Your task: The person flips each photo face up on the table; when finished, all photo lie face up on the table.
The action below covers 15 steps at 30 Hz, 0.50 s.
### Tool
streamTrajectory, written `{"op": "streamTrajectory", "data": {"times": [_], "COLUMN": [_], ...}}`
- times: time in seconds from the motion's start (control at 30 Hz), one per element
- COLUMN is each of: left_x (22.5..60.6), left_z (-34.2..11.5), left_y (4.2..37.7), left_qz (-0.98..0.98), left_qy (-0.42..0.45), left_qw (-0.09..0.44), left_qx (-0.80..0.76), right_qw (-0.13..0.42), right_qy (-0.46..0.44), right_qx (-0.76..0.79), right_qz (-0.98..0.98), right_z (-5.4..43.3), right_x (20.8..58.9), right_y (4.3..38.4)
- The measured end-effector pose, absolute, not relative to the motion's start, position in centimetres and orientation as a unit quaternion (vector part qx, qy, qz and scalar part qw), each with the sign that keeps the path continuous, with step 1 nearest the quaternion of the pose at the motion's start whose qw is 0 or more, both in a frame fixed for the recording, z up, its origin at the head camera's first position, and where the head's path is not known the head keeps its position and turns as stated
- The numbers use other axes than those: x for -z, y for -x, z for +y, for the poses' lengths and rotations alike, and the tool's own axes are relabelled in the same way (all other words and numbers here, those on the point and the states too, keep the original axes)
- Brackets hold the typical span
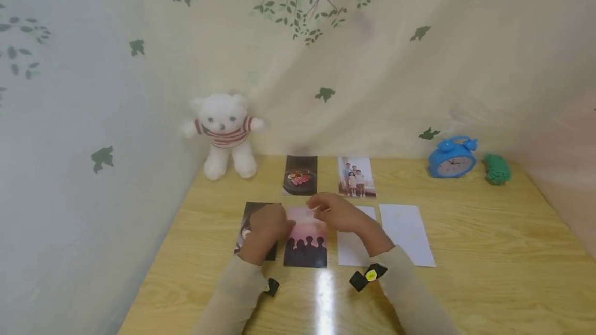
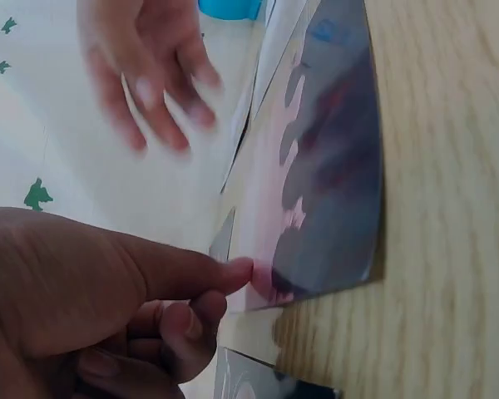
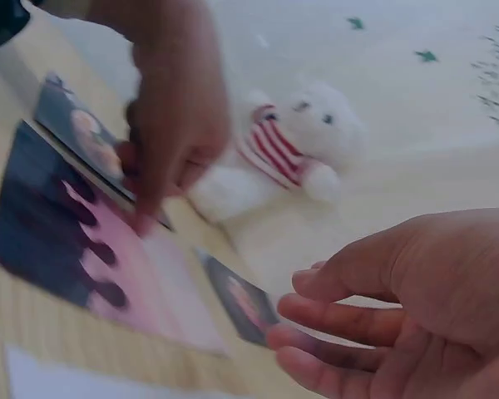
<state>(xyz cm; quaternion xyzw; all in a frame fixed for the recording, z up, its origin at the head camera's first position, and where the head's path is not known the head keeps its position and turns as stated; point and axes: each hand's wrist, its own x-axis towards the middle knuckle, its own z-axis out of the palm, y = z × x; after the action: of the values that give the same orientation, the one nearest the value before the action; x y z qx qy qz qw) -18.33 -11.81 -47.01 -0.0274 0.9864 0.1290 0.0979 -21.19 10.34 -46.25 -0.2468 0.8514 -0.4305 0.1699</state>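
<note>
A photo card with dark silhouettes under a pink sky (image 1: 304,249) lies on the table, picture up. My left hand (image 1: 269,224) holds its left edge, the thumb (image 2: 233,274) on the card and the other fingers curled beneath the palm. That hand partly covers a dark photo card (image 1: 249,211) to the left. Above the silhouette card's far right corner, my right hand (image 1: 342,216) hovers with its fingers loosely bent and nothing between them. In the right wrist view, those fingers (image 3: 341,316) are apart from the cards.
Two white cards (image 1: 356,247) (image 1: 407,237) lie to the right. Behind are a food photo (image 1: 300,176) and a family photo (image 1: 356,177). A white teddy bear (image 1: 223,133), a blue alarm clock (image 1: 452,158) and a green bundle (image 1: 497,169) stand along the back wall.
</note>
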Motion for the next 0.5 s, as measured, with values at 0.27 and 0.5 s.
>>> {"op": "streamTrajectory", "data": {"times": [0.27, 0.5], "left_x": [45.2, 44.3], "left_z": [-10.0, -4.3], "left_y": [17.8, 17.2], "left_qz": [0.989, 0.974], "left_qy": [0.017, -0.088], "left_qw": [0.064, 0.068], "left_qx": [-0.130, -0.195], "right_qw": [0.122, 0.159], "right_qy": [0.125, 0.067], "right_qx": [0.361, 0.294], "right_qz": [0.916, 0.940], "right_z": [18.7, 21.1], "right_x": [44.6, 45.5], "right_y": [20.8, 20.6]}}
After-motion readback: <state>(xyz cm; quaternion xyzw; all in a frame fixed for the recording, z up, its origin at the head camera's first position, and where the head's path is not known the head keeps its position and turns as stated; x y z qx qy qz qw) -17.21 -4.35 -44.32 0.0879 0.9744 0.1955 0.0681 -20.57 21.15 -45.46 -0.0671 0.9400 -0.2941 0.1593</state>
